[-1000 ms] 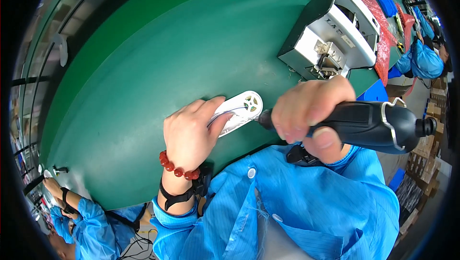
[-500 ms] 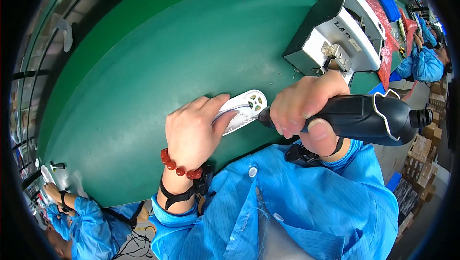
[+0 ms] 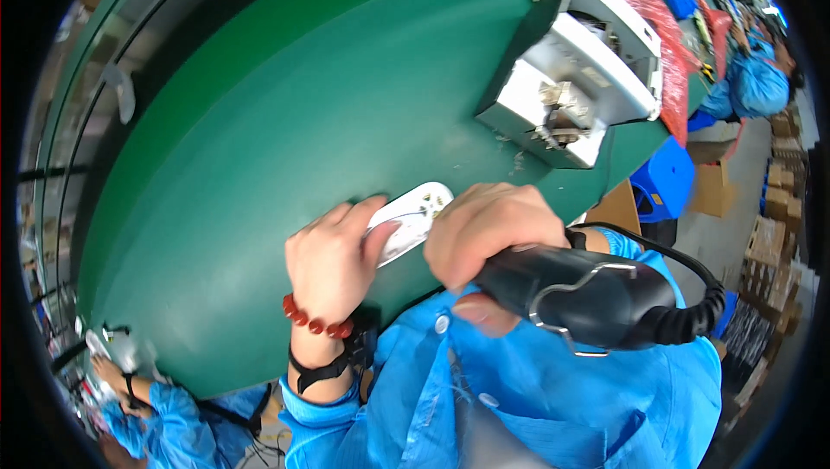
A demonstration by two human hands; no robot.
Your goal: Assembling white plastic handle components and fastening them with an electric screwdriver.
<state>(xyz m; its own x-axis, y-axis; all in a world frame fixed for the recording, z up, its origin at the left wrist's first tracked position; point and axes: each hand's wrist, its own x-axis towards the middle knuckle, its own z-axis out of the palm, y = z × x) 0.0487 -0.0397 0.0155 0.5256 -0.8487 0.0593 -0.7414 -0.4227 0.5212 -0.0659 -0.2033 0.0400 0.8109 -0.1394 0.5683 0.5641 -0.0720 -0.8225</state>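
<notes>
Nearest, the right hand [image 3: 493,231] is clenched around a black powered screwdriver [image 3: 588,300], its tip hidden behind the knuckles. Just left, the left hand [image 3: 333,261] presses a white plastic part [image 3: 411,218] flat on the green table [image 3: 259,123]. Farther back stands a white machine [image 3: 575,71]

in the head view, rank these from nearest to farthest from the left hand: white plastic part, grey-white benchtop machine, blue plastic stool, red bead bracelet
1. The white plastic part: under the fingers of the left hand, touching.
2. The red bead bracelet: on that hand's own wrist, just behind it.
3. The grey-white benchtop machine: farther up the green table, to the right.
4. The blue plastic stool: beyond the table's right edge.
</notes>
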